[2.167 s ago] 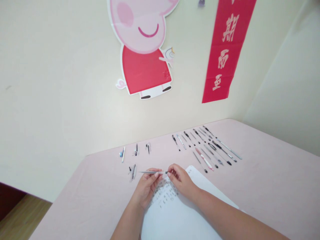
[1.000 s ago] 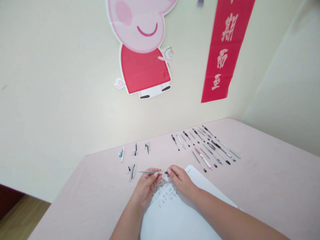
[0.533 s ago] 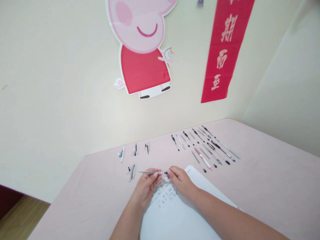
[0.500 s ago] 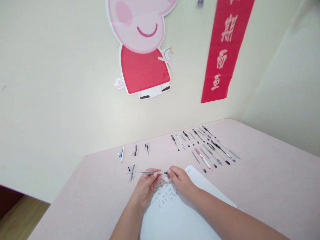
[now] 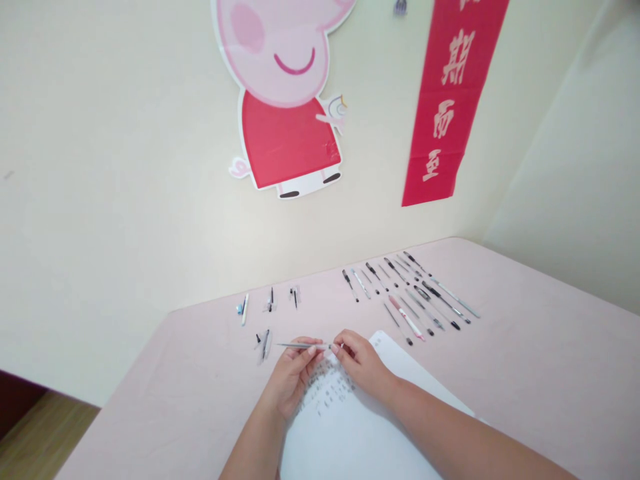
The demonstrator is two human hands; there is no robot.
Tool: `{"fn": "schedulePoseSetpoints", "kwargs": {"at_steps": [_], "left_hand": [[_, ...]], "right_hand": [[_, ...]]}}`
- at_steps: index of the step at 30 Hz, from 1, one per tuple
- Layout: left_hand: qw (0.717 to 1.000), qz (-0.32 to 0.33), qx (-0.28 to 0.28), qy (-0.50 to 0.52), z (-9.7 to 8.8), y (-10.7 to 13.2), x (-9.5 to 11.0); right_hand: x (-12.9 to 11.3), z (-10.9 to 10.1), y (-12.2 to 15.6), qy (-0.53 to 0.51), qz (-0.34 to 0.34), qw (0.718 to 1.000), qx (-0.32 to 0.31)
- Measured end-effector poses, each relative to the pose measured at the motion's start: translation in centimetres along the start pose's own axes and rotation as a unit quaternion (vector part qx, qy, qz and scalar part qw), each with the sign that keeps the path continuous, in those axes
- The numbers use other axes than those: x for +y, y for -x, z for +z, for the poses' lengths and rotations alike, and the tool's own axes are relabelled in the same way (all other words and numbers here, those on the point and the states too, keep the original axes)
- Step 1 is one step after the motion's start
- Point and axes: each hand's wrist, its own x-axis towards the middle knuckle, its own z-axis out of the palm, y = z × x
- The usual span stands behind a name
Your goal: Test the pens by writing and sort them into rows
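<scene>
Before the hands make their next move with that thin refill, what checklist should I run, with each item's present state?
1. Left hand grips the thin refill: ok, pinched along its shaft.
2. Right hand on the refill's right end: ok, fingertips closed there.
3. State of the refill's right end: cannot tell, fingers hide it.
4. Paper sheet under both hands: ok, flat on the table.
5. Row of pens clear of the hands: ok, farther back, to the right.
</scene>
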Motion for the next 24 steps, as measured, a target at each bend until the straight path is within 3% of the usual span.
{"fn": "schedulePoseSetpoints", "kwargs": {"at_steps": [24], "left_hand": [[1.000,0.000,0.002,-0.008,0.01,0.05,0.07]], "right_hand": [[0.25,-0.08,0.07,-0.013,0.017,1.000,-0.021]]}}
